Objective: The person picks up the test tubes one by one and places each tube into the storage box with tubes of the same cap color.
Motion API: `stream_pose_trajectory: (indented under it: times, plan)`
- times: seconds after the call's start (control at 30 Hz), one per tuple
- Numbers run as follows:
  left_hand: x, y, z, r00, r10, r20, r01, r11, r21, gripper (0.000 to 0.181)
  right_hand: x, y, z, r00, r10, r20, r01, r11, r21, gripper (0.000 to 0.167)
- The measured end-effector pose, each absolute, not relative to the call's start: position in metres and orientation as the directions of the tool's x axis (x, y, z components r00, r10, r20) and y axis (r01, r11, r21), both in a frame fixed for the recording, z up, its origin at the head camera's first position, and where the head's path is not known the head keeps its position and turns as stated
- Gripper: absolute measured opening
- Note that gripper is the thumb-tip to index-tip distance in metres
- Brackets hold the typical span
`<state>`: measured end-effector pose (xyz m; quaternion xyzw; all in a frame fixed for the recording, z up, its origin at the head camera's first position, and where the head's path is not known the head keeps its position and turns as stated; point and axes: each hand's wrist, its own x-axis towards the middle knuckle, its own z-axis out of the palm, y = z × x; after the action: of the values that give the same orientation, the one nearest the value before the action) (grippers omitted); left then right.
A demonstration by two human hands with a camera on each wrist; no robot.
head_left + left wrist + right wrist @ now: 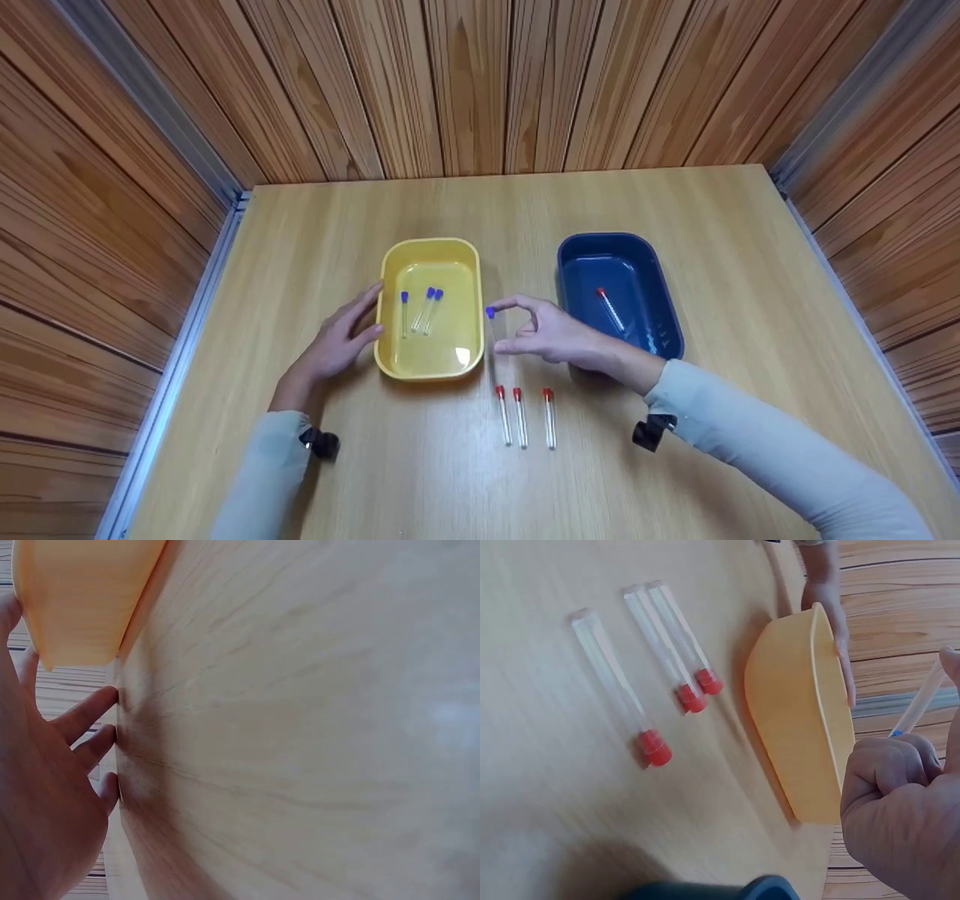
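My right hand (551, 335) pinches a blue-capped test tube (921, 697) between thumb and index finger, just off the right rim of the yellow tray (394, 360). The tube's blue cap (490, 312) points away from me. On the tray's left side rests my left hand (341, 337), its thumb and a finger touching the wall and the other fingers spread loosely, as the left wrist view shows. Inside the yellow tray lie three blue-capped tubes (405, 315). Three red-capped tubes (550, 424) lie on the table nearer to me.
To the right stands a dark blue tray (600, 262), partly behind my right forearm, with one red-capped tube (611, 311) in it. Wood-panelled walls (465, 90) enclose the table (405, 480) at the back and on both sides.
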<state>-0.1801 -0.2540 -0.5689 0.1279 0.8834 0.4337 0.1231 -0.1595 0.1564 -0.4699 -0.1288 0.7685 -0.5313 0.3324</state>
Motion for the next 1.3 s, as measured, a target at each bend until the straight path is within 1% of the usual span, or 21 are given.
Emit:
stream_pose_trajectory:
  times: [0.17, 0.27, 0.4, 0.8, 0.93, 1.13, 1.3]
  plan:
    - [-0.181, -0.254, -0.569, -0.937, 0.338, -0.085, 0.144, 0.598, 0.789, 0.077, -0.168, 0.147, -0.471, -0.729, -0.535, -0.427, 0.272, 0.346, -0.898, 0.067]
    - [-0.181, -0.255, -0.569, -0.937, 0.336, -0.091, 0.140, 0.602, 0.786, 0.078, -0.172, 0.141, -0.471, -0.724, -0.540, -0.430, 0.315, 0.296, -0.902, 0.064]
    - [-0.181, -0.254, -0.569, -0.936, 0.337, -0.099, 0.129, 0.592, 0.795, 0.077, -0.179, 0.135, -0.472, -0.720, -0.548, -0.426, 0.347, 0.247, -0.905, 0.067]
    - [-0.181, -0.255, -0.570, -0.935, 0.338, -0.104, 0.122, 0.584, 0.803, 0.077, -0.196, 0.109, -0.474, -0.724, -0.555, -0.409, 0.310, 0.268, -0.912, 0.078]
    - [-0.182, -0.255, -0.570, -0.936, 0.343, -0.084, 0.140, 0.579, 0.803, 0.077, -0.204, 0.099, -0.469, -0.743, -0.544, -0.389, 0.287, 0.267, -0.920, 0.081]
    - [-0.181, -0.255, -0.571, -0.939, 0.338, -0.058, 0.164, 0.589, 0.791, 0.077, -0.218, 0.083, -0.463, -0.785, -0.533, -0.316, 0.223, 0.234, -0.946, 0.084]
    - [-0.182, -0.254, -0.572, -0.939, 0.340, -0.043, 0.181, 0.597, 0.781, 0.077, -0.225, 0.073, -0.464, -0.786, -0.525, -0.327, 0.223, 0.252, -0.942, 0.084]
